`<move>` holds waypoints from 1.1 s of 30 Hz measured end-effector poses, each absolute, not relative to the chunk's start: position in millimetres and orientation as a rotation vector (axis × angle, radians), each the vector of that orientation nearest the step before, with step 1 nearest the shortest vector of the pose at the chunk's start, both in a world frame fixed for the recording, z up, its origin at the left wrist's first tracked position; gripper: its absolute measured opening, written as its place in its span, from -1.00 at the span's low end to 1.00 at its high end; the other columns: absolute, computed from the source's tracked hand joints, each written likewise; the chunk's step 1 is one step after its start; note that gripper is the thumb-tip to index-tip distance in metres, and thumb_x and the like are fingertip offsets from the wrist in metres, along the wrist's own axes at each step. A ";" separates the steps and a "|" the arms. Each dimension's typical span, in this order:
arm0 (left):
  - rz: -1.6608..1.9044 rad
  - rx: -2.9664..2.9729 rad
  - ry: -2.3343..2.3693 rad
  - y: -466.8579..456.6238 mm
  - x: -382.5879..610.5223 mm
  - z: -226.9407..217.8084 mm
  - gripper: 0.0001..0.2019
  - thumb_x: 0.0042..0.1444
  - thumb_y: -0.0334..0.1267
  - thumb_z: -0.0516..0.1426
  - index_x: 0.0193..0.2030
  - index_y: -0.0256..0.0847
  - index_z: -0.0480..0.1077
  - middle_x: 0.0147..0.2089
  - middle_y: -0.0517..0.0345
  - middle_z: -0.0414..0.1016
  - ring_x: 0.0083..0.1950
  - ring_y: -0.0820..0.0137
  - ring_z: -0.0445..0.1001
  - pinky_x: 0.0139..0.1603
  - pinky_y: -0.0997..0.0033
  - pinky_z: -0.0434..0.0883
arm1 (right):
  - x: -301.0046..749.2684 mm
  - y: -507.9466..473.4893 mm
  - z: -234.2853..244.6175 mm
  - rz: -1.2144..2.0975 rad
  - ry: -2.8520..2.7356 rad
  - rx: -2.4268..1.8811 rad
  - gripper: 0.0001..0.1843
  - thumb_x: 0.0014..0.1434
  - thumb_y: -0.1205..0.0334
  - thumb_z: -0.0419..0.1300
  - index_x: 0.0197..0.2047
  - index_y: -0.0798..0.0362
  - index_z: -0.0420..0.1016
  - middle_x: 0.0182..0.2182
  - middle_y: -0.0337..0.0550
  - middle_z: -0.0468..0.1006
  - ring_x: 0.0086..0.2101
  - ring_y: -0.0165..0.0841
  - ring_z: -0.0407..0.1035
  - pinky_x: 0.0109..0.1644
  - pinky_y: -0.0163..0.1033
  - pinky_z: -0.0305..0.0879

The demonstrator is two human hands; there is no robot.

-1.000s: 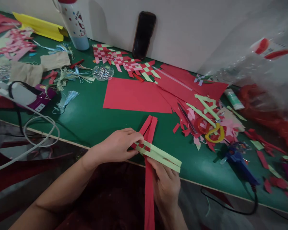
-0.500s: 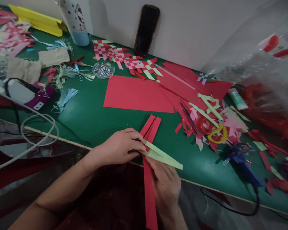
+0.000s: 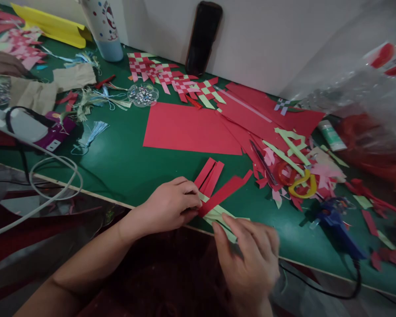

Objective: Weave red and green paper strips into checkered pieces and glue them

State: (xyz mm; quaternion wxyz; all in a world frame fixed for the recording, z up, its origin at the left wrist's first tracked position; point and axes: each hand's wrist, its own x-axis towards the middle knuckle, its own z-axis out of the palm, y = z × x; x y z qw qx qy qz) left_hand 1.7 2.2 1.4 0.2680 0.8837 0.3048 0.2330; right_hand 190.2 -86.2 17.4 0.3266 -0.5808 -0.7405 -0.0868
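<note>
The red strips [image 3: 214, 176] and green strips [image 3: 222, 215] at the desk's near edge are thin, smooth, matt paper. The red sheet [image 3: 191, 130] mid-desk is of the same matt paper. The desk [image 3: 119, 163] has a matt green top with a faint sheen and a pale edge. At the far edge the phone [image 3: 203, 39] is glossy black. The bag [image 3: 366, 92] at the right far corner is clear, crinkled, shiny plastic. The glue gun [image 3: 339, 224] by the near edge is blue plastic. The beige cloth [image 3: 74, 77] towards the left end looks coarse.
</note>
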 end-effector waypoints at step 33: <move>0.542 2.457 0.902 -0.7 6.1 -0.6 -0.79 0.21 -0.21 0.21 -0.10 -0.19 0.30 -0.13 0.16 0.47 -0.06 0.30 0.37 -0.02 0.28 0.35 | 205.5 -58.3 0.0 -0.075 -2.022 -1.782 -0.69 0.36 0.14 0.05 -0.04 0.11 0.53 -0.01 0.01 0.54 -0.01 -0.07 0.26 0.01 0.06 0.19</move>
